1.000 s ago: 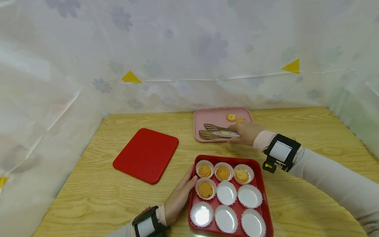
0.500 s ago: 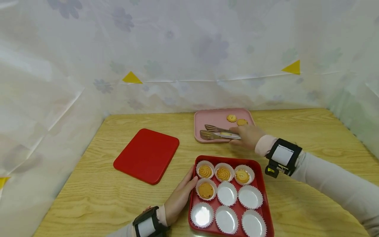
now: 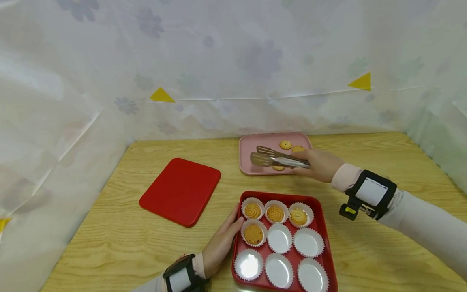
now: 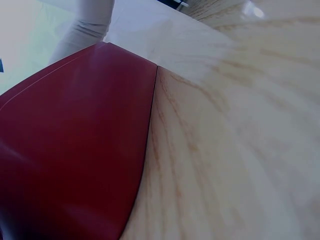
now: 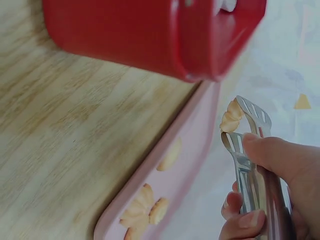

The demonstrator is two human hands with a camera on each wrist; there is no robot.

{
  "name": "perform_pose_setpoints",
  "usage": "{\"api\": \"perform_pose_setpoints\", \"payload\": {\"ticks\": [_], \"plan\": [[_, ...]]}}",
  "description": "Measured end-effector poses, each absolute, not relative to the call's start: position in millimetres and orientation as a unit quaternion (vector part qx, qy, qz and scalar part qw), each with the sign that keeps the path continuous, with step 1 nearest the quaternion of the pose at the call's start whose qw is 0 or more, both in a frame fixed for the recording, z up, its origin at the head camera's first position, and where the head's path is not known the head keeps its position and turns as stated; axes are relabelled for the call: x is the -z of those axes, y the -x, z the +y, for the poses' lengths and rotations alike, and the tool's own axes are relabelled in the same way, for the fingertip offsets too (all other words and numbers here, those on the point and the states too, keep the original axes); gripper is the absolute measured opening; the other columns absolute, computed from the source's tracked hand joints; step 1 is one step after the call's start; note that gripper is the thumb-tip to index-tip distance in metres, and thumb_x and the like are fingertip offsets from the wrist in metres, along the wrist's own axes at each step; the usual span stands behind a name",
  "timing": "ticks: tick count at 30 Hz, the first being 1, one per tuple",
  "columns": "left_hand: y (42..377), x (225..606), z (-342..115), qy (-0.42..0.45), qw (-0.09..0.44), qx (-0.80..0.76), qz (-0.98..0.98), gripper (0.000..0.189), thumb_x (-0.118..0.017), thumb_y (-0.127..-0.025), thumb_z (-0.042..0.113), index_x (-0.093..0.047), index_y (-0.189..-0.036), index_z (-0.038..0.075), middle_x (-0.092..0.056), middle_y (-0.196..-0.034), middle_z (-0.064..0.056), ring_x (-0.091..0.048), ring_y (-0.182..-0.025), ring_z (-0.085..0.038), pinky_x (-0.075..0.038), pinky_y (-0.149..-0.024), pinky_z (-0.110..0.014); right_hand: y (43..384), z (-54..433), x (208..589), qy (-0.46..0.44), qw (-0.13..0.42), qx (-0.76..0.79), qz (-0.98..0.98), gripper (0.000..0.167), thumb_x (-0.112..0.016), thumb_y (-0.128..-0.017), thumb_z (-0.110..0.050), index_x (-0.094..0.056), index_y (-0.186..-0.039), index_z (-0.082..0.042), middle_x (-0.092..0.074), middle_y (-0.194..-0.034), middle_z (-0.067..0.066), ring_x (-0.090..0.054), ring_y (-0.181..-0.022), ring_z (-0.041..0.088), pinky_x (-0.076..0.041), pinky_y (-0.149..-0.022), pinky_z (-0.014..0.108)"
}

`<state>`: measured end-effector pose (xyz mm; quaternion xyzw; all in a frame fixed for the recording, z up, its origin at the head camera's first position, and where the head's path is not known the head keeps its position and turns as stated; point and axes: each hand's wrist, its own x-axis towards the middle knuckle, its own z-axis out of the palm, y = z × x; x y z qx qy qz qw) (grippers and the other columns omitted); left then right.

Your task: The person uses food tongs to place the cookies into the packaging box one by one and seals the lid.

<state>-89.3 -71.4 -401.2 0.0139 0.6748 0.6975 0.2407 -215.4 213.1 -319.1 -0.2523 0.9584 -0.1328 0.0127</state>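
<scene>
Gripping one pair of tongs (image 3: 286,162), right hand (image 3: 321,165) holds one cookie (image 5: 231,118) — left hand (image 3: 219,245), straight-fingered, touches one box (image 3: 319,221) of nine cups (image 3: 279,238).

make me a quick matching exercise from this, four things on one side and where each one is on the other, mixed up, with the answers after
Things
1. metal tongs
2. flat red square panel
3. pink tray
4. left hand

Places
A. at the far side of the table, with cookies on it
B. touching the left side of the red box
C. held in the right hand
D. lying on the table, left of the red box

Pairs: 1-C, 2-D, 3-A, 4-B
</scene>
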Motion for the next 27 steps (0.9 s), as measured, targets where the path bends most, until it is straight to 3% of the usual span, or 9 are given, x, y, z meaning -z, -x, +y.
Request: {"api": "perform_pose_setpoints", "payload": {"ticks": [7, 14, 27], "plan": [[89, 401, -72, -0.015, 0.245, -0.696, 0.675, 0.064, -0.04, -0.104, 0.038, -0.014, -0.157, 0.014, -0.011, -0.163, -0.009, -0.002, -0.149, -0.03, -0.003, -0.118, -0.057, 197, 223, 312, 0.266, -0.011, 0.138, 0.954, 0.049, -0.077, -0.083, -0.026, -0.064, -0.123, 0.0, -0.066, -0.087, 0.007, -0.056, -0.07, 0.017, -0.051, -0.064, 0.035], [89, 401, -72, -0.014, 0.246, -0.696, 0.675, 0.064, -0.04, -0.104, 0.038, -0.014, -0.157, 0.013, -0.011, -0.163, -0.009, -0.002, -0.149, -0.03, -0.004, -0.118, -0.057, 174, 228, 305, 0.278, -0.012, 0.156, 0.948, 0.051, -0.078, -0.083, -0.026, -0.064, -0.125, 0.0, -0.063, -0.082, -0.002, -0.051, -0.068, 0.011, -0.044, -0.059, 0.028], [89, 401, -73, -0.018, 0.242, -0.695, 0.677, 0.064, -0.04, -0.104, 0.038, -0.014, -0.157, 0.014, -0.011, -0.163, -0.009, -0.002, -0.149, -0.03, -0.003, -0.118, -0.057, 127, 241, 301, 0.317, -0.078, 0.157, 0.932, 0.048, -0.083, -0.076, -0.024, -0.069, -0.118, -0.006, -0.065, -0.087, -0.01, -0.049, -0.068, -0.001, -0.044, -0.056, 0.02]]}}
